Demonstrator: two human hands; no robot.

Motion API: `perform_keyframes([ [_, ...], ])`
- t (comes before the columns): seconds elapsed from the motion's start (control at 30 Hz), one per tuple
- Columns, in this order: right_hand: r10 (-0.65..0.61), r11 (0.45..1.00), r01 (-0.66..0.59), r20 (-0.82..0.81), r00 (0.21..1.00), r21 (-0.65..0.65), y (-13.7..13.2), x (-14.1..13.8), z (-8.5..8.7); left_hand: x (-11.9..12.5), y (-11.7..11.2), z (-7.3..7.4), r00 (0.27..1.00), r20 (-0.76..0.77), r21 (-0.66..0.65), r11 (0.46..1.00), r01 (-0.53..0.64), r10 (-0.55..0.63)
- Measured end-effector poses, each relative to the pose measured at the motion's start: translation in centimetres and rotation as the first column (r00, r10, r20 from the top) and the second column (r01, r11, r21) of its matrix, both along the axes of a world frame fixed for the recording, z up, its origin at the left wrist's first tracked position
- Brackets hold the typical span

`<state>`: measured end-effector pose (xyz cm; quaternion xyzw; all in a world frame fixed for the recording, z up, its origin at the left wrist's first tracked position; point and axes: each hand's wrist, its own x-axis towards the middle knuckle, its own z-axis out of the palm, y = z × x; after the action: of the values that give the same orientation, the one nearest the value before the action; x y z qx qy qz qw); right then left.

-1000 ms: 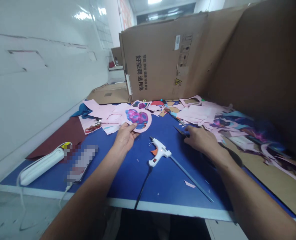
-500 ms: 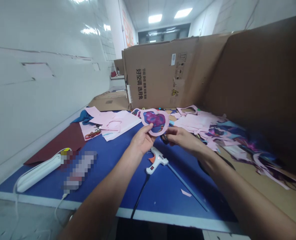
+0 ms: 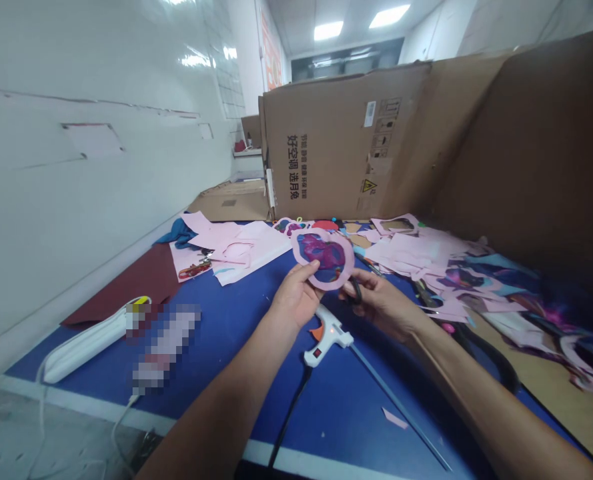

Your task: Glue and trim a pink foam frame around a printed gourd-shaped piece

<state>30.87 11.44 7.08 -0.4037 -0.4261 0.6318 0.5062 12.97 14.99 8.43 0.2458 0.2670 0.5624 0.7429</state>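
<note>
While fingers of left hand [image 3: 295,297] pinch rounded pink paper cutout [image 3: 323,259], fingers of right hand [image 3: 381,308] hold black scissors [image 3: 356,291].

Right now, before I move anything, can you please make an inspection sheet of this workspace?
Surface: blue table, dark red sheet on it.
Job's things: pink cut-out with purple print; black scissors; hot glue gun; long glue stick.
Clutter: pink paper scraps on the right.
Hands: left hand holds the cut-out; right hand grips the scissors.
Cables: black cord from the glue gun; white cable at left.
Surroundings: cardboard box ahead, white wall at left.
</note>
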Motion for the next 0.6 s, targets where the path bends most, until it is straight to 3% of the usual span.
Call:
perform_keyframes([
  [0.13, -0.247, 0.969, 0.245, 0.059, 0.967, 0.044, 0.0, 0.8, 0.3, -0.8, 0.5, -0.4, 0.997, -0.001, -0.013, 0.997, -0.082, 0.082],
  [0.23, -0.363, 0.927, 0.345, 0.114, 0.925, 0.149, -0.4, 1.0, 0.6, -0.8, 0.6, -0.7, 0.992, -0.032, 0.018, 0.992, -0.125, 0.126],
  [0.37, -0.383, 0.905, 0.351, 0.099, 0.919, 0.240, -0.9, 0.7, 1.4, -0.1, 0.0, -0.9, 0.989, -0.074, 0.055, 0.990, -0.126, 0.130],
  [0.6, -0.403, 0.900, 0.372, 0.110, 0.909, 0.227, -1.2, 0.8, 2.3, 0.7, -1.1, -0.7, 0.979, -0.152, 0.074, 0.990, -0.123, 0.133],
])
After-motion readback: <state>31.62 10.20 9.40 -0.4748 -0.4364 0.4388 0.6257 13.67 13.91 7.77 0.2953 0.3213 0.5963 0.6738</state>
